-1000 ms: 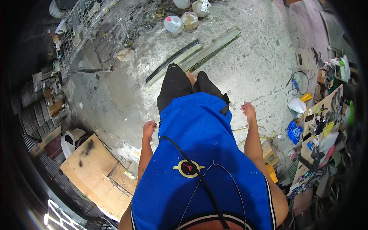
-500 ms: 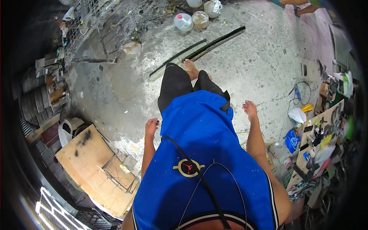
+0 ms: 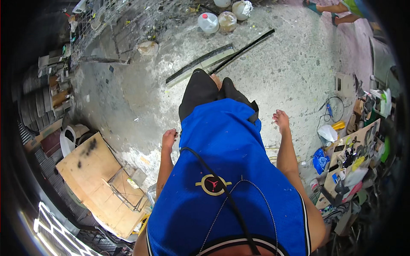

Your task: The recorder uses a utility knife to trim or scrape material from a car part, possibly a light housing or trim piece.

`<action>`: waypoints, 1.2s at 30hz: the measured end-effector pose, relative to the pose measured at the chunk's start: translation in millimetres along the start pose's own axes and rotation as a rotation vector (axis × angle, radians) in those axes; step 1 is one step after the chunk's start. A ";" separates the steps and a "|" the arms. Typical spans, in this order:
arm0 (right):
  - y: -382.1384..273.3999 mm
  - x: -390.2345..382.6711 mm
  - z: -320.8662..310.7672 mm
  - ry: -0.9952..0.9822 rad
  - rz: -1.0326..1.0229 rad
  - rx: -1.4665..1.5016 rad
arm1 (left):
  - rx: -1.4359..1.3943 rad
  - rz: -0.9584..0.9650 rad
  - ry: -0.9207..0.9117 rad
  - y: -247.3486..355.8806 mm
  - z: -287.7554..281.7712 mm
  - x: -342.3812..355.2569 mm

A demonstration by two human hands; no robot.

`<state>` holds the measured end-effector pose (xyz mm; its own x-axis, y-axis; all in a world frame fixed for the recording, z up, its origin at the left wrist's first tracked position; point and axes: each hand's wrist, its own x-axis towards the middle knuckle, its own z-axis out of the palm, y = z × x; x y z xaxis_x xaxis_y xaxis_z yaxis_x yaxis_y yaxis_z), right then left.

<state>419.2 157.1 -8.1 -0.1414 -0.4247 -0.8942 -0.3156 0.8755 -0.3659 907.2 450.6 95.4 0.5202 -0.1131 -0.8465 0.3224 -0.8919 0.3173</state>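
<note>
My left hand [image 3: 169,139] hangs low beside my blue sleeveless top, its fingers loosely curled and nothing seen in it. On the other side, my right hand [image 3: 280,120] is held out over the grey floor, empty, with its fingers partly bent and apart. Neither hand touches any object. In front of my legs, two long dark-edged strips lie on the floor: a wide, pale one [image 3: 200,64] and a thin black one [image 3: 247,48] that meets it at an angle. The strips' near ends are partly hidden behind my knees.
Plastic jugs [image 3: 208,23] stand at the far side. A wooden board [image 3: 92,170] with dark spots is at my left. On the right, a cluttered worktop [image 3: 348,155] holds tools and bags, near a coiled cable [image 3: 329,109]. Another person's legs [image 3: 337,8] show at far right.
My view has shifted slightly, and my foot is now mostly hidden behind my knees. More of the other person's legs shows. Both hands stay at my sides, empty.
</note>
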 end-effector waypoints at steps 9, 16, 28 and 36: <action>17.7 -7.3 -3.3 0.018 0.027 0.001 | 0.007 0.007 0.003 14.6 -4.0 2.0; 20.6 -4.2 -1.0 -0.051 0.003 0.048 | 0.023 0.058 0.024 10.3 -1.5 6.1; -16.6 3.3 28.2 -0.010 0.061 0.041 | 0.051 -0.007 0.288 14.8 -9.8 24.4; -95.2 19.7 60.1 -0.082 -0.016 0.053 | 0.383 -0.118 0.512 49.6 -21.8 59.1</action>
<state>502.8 79.3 -6.4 -0.0585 -0.4204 -0.9054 -0.2668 0.8806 -0.3917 971.2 409.2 70.4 0.8405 0.1338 -0.5251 0.1448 -0.9893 -0.0202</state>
